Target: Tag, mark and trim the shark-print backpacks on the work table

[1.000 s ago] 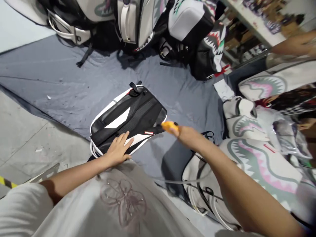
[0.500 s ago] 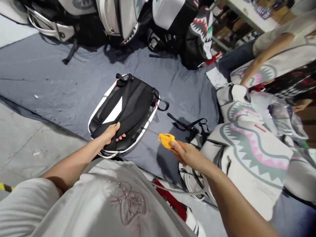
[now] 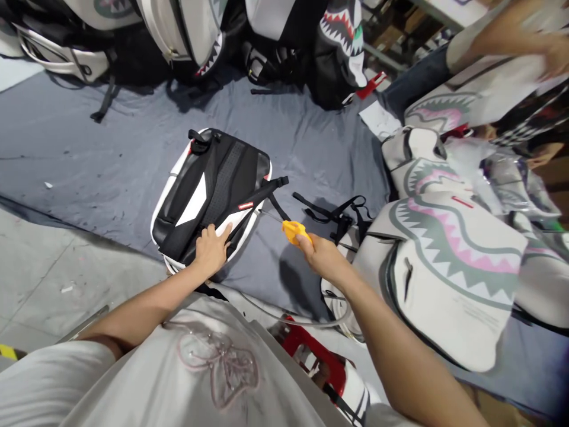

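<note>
A black backpack with white edging lies on the grey cloth with its strap side up. My left hand rests with fingers spread on one of its shoulder straps, which bears a small red label. My right hand is closed around an orange air blow gun. Its thin metal nozzle points left toward the backpack's right edge; whether the tip touches is unclear. A pale hose runs below my right forearm.
Several black and white backpacks stand along the far side. Beige backpacks with shark-mouth prints crowd the right, near another person's arm. Loose black straps lie beside them. A red frame-like object is below.
My left hand has gone from gripping the strap to lying spread on it. The strap now lies with its white, red-labelled face up. The other person's arm has lifted.
</note>
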`<action>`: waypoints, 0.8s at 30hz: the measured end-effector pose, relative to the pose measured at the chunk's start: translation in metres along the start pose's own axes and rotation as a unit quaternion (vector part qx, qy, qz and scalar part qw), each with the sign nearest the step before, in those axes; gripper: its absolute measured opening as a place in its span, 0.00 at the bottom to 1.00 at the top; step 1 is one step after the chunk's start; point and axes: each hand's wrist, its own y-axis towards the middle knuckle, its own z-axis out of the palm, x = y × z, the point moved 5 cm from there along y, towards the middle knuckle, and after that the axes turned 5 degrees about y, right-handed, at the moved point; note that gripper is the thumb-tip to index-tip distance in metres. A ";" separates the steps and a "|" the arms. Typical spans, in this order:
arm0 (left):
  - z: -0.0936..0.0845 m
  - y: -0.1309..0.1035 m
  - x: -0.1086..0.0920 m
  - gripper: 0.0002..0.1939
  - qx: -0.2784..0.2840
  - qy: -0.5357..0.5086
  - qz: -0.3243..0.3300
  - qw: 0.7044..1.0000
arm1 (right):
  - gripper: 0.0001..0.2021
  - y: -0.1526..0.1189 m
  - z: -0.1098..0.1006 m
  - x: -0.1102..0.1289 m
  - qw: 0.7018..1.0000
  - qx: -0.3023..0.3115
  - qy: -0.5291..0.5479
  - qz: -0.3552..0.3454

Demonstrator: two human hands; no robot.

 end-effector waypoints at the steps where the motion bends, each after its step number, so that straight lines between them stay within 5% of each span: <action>1: 0.000 0.000 0.001 0.29 -0.001 0.001 -0.001 1.000 | 0.22 0.001 0.004 0.001 1.000 0.010 0.012 -0.001; 4: -0.001 0.000 0.001 0.28 -0.003 -0.010 -0.001 1.000 | 0.20 0.005 0.012 0.003 0.998 0.046 0.042 -0.012; 7: -0.003 0.006 -0.007 0.28 -0.008 -0.037 0.003 0.999 | 0.21 0.004 0.006 0.003 0.998 0.007 0.058 0.000; 11: -0.003 0.038 -0.019 0.30 -0.019 -0.098 0.003 0.995 | 0.22 -0.016 0.010 0.009 0.998 0.028 0.051 -0.022; 16: -0.003 0.073 -0.016 0.27 0.002 -0.212 0.023 0.977 | 0.19 -0.063 0.070 0.013 0.995 0.088 -0.029 0.023; 21: -0.024 0.046 -0.008 0.41 0.006 -0.266 0.092 0.960 | 0.18 -0.075 0.135 0.014 0.990 0.015 -0.110 0.091; 24: -0.037 0.034 0.042 0.36 -0.065 -0.432 -0.053 0.898 | 0.20 -0.054 0.156 0.018 0.989 -0.027 -0.104 0.098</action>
